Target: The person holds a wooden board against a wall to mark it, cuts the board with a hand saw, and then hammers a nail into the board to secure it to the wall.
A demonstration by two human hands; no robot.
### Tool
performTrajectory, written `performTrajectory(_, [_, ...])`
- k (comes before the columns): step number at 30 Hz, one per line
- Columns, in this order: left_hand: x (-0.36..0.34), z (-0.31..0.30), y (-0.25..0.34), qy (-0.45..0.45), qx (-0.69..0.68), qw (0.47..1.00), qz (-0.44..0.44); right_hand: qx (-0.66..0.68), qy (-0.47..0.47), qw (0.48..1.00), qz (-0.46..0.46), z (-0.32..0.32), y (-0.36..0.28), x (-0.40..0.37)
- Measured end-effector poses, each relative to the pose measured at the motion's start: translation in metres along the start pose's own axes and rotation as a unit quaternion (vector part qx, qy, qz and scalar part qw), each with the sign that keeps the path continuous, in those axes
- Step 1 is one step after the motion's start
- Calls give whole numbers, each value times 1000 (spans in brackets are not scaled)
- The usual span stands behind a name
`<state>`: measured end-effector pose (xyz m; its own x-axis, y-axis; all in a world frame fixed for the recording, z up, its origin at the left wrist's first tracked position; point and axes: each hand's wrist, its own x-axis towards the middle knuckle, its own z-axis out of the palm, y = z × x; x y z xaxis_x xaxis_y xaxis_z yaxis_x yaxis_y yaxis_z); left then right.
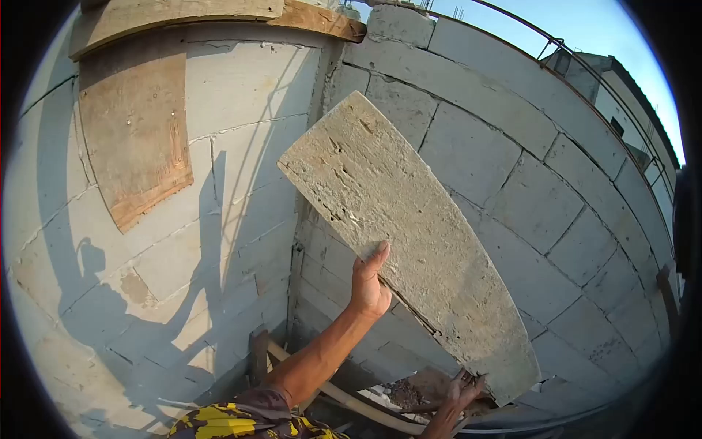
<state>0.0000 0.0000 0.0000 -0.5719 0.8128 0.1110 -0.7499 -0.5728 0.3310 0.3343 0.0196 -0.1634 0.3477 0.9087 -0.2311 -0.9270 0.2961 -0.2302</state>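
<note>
Left hand (371, 291) had the rough slab (413, 241) grabbed by its long lower edge, thumb up on the face. Right hand (461, 395) was down by the slab's bottom end, probably gripping too, but its fingers were partly hidden. Slab was tilted in front of the block wall (526, 190), with a building (613, 102) way off behind that.

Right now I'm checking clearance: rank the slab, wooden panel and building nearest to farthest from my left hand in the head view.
1. Slab: gripped by your left hand.
2. Wooden panel: against the left wall.
3. Building: beyond the right wall.
</note>
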Motion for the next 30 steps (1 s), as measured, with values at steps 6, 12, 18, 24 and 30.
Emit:
performTrajectory(6, [65,45,-3,-168,16,985,-30,-45,-214,971,-98,96,-38,37])
performTrajectory(12, [169,149,1,-305,140,941,-38,-56,-317,928,-188,299,-79,64])
performTrajectory(18, [233,219,31,-369,76,926,-36,-59,-407,894,-179,448,-69,95])
performTrajectory(24, [279,244,68,-354,165,920,0,-51,-443,878,-176,510,-27,91])
performTrajectory(30, [307,231,79,-274,443,852,54,-62,-448,873,-180,511,4,99])
